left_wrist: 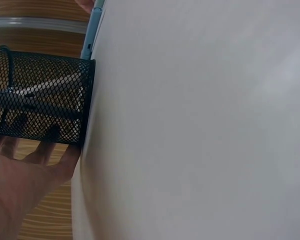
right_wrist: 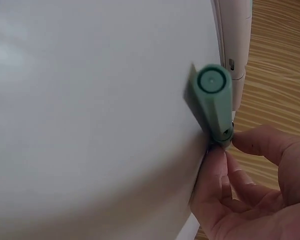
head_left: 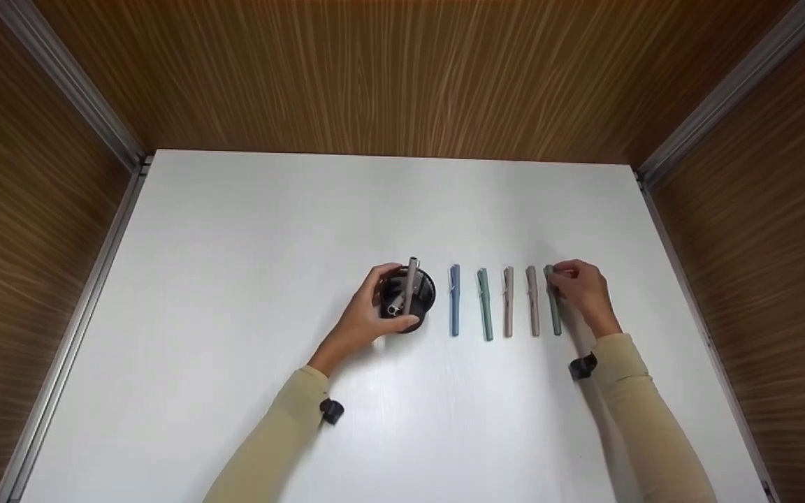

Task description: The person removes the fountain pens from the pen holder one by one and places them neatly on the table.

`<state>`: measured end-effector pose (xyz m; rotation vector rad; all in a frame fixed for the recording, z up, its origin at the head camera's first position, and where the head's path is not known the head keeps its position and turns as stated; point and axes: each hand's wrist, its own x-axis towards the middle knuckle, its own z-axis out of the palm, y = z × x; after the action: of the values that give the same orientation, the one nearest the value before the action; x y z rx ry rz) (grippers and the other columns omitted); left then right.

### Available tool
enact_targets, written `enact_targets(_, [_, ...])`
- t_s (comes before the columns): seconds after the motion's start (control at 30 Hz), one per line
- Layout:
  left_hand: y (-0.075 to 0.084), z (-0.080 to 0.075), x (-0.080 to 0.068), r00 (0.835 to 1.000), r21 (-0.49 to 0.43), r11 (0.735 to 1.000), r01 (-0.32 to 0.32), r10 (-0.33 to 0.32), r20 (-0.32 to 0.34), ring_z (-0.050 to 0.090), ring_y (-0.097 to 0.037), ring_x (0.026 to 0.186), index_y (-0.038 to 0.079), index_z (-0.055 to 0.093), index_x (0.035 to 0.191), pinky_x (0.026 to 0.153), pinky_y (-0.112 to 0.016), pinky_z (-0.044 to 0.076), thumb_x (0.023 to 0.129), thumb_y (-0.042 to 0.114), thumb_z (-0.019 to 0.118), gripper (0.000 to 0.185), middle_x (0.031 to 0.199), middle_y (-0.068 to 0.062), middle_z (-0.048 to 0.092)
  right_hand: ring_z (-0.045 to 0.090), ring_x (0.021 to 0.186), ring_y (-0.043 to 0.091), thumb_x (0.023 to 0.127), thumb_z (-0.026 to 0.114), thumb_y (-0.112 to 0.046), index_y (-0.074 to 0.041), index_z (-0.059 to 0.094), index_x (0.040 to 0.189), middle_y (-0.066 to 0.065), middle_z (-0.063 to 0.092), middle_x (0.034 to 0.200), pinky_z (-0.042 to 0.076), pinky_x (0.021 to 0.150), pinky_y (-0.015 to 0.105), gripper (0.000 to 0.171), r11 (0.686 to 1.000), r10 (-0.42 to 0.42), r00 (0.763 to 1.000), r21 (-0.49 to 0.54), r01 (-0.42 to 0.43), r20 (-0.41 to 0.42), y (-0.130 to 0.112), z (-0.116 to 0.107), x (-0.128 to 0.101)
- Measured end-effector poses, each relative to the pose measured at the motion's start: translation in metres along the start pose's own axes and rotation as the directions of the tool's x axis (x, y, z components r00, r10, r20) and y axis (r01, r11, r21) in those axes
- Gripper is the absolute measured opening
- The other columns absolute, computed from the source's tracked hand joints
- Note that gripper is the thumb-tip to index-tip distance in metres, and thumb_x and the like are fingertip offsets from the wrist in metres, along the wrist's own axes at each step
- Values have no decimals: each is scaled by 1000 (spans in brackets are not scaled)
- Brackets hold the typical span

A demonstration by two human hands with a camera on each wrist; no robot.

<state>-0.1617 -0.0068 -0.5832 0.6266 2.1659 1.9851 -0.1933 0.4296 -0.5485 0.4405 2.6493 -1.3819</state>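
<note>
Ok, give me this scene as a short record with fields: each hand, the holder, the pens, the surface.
left hand: grips the black mesh holder
holder contents: one grey-brown pen standing in it
right hand: pinches the rightmost green pen, near its far end
row on table: five pens lying side by side, blue, green, two grey-brown, green
surface: white table, wooden walls around

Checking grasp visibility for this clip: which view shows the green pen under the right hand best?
The right wrist view: the green pen fills the frame end-on, with the right hand pinching it. The head view shows it small, rightmost in the row, partly covered by the fingers. The left wrist view does not show it.
</note>
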Motion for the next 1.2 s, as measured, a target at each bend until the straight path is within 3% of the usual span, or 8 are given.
enact_targets(0.3, [-1,0,-1,1000,3,1000,13,-13,-6,54,-29,137,22,45,163,115,-52,44,88,25,95,90,150,-11,57,65,100,22,110,64,-16,9,62,141,20,65,121,54,79,19,40,999,-32,998,-22,31,-53,1,6,-4])
enact_targets(0.47, [-2,0,-1,1000,0,1000,10,-10,0,54,-33,137,20,45,163,115,-56,43,88,23,95,90,151,-14,56,59,107,27,110,63,-18,7,61,144,21,64,124,50,83,27,42,998,-54,990,-29,51,-129,1,10,-13])
enact_targets(0.67, [0,0,1,1000,-19,1000,-2,2,5,53,-31,138,19,45,162,116,-55,42,87,17,95,91,151,-12,56,58,116,30,108,66,-20,5,64,142,22,62,129,47,89,30,42,995,-102,960,-5,105,-259,-7,18,-33])
enact_targets(0.87, [-1,-4,-4,1000,-34,999,2,-2,5,53,-33,139,17,44,164,117,-56,41,86,14,94,93,152,-13,55,61,102,17,109,64,-11,3,71,131,17,69,117,48,82,19,28,972,-199,930,59,228,-310,-19,43,-59])
enact_targets(0.93, [0,-5,-7,1000,-30,999,13,-13,-1,53,-32,139,19,44,163,116,-55,42,86,16,95,92,151,-12,56,62,95,14,109,65,-9,3,73,127,17,70,111,49,77,18,23,948,-251,916,113,298,-313,-24,54,-66])
enact_targets(1.03, [0,-5,-9,1000,-30,999,27,-27,-16,54,-33,138,20,45,163,116,-55,42,86,16,95,92,149,-11,56,64,88,13,109,65,-2,5,74,123,20,71,104,51,76,18,18,878,-375,874,183,441,-309,-30,70,-72])
enact_targets(1.2, [1,-3,-6,999,-9,999,38,-38,-25,53,-37,138,16,44,163,116,-56,41,86,12,94,92,150,-15,55,67,94,12,103,65,14,12,71,122,26,73,105,53,85,19,19,718,-614,744,206,665,-263,-43,93,-80])
